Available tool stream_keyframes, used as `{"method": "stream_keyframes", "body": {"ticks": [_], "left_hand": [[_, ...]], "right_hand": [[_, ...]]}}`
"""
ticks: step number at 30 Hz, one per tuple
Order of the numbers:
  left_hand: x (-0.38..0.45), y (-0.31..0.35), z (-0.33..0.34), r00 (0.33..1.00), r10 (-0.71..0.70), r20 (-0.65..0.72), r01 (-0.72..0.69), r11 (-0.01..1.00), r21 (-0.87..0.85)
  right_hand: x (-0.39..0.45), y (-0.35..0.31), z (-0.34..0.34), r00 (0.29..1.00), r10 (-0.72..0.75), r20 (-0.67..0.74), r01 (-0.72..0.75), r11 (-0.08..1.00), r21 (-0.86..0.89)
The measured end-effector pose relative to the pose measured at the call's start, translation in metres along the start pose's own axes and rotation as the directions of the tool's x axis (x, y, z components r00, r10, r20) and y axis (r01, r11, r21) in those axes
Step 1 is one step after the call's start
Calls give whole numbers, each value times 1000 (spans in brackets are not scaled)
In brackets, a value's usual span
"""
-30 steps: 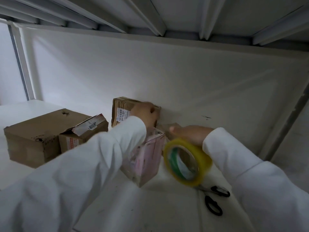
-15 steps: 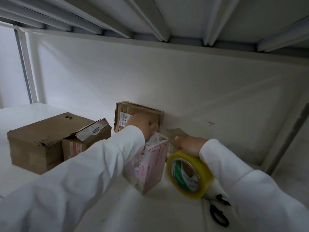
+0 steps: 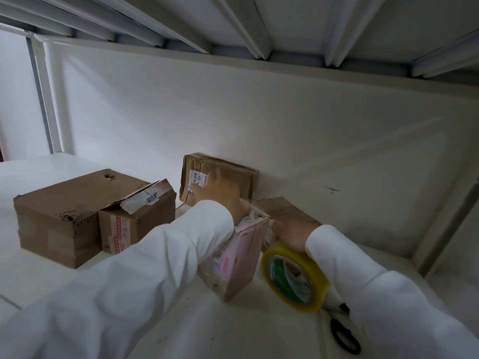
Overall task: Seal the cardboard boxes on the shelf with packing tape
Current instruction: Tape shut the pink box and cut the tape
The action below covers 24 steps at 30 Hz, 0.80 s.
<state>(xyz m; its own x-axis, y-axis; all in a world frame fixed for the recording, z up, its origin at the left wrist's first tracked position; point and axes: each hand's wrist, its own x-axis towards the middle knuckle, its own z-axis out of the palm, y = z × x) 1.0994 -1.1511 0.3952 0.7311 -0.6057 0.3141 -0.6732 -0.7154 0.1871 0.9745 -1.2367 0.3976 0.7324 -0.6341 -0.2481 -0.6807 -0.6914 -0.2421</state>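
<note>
A small pink box (image 3: 237,257) stands on the white shelf (image 3: 246,330) in front of me. My left hand (image 3: 221,195) rests on the box's top at its far end, fingers bent over the edge. My right hand (image 3: 291,233) grips a yellow roll of packing tape (image 3: 294,278) right beside the box's right side, thumb near the top corner. A brown box with a white label (image 3: 220,178) leans against the back wall behind my left hand.
Left on the shelf sit a large brown box (image 3: 67,216) and a smaller brown box (image 3: 137,216) with a raised flap. A flat piece of cardboard (image 3: 283,209) lies behind my right hand. Black-handled scissors (image 3: 343,332) lie under my right sleeve. The shelf above hangs low.
My right hand has lowered the tape roll down the pink box's right side. My left hand has stayed on the box top. The view has tilted slightly.
</note>
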Motion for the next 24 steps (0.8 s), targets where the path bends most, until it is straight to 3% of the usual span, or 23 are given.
{"method": "stream_keyframes", "body": {"ticks": [2, 3, 5, 7, 10, 11, 12, 13, 15, 16, 17, 18, 24], "left_hand": [[1, -5, -3, 997, -72, -15, 72, 997, -29], [1, -6, -4, 999, -29, -14, 29, 999, -15], [1, -6, -4, 972, 231, -45, -231, 973, 0], [0, -6, -2, 903, 427, -40, -428, 889, -165], [1, -11, 2, 839, 525, 139, -466, 827, -314], [1, -12, 4, 828, 542, 147, -486, 823, -296], [1, -12, 5, 828, 539, 157, -494, 832, -252], [2, -12, 6, 835, 523, 169, -492, 848, -196], [3, -8, 5, 865, 466, 186, -458, 885, -88], [2, -6, 3, 877, 438, 197, -433, 899, -73], [2, -6, 2, 887, 410, 213, -403, 912, -75], [2, -5, 2, 899, 374, 228, -365, 927, -80], [3, -2, 8, 965, 52, 257, -37, 997, -63]], "right_hand": [[2, 0, 5, 1000, -1, -6, 1, 1000, 27], [4, 0, 9, 1000, -15, -12, 16, 1000, 21], [3, -2, 12, 999, -20, -48, 20, 1000, 4], [-1, -6, 12, 996, -5, -85, 5, 1000, -6], [6, -3, 27, 985, 111, -133, -113, 994, -11], [2, 15, 35, 994, 99, -35, -101, 992, -71], [-8, 26, 30, 992, 87, 89, -93, 993, 69], [-7, 23, 33, 987, 154, 47, -160, 967, 199], [2, 18, 39, 962, 171, -215, -119, 966, 231], [1, 3, 34, 964, 155, -214, -78, 942, 327], [-8, -5, 30, 990, 95, -104, -55, 941, 334], [-15, -1, 26, 994, 72, -86, -39, 939, 341], [-10, -1, 31, 991, 42, -126, 7, 931, 366]]}}
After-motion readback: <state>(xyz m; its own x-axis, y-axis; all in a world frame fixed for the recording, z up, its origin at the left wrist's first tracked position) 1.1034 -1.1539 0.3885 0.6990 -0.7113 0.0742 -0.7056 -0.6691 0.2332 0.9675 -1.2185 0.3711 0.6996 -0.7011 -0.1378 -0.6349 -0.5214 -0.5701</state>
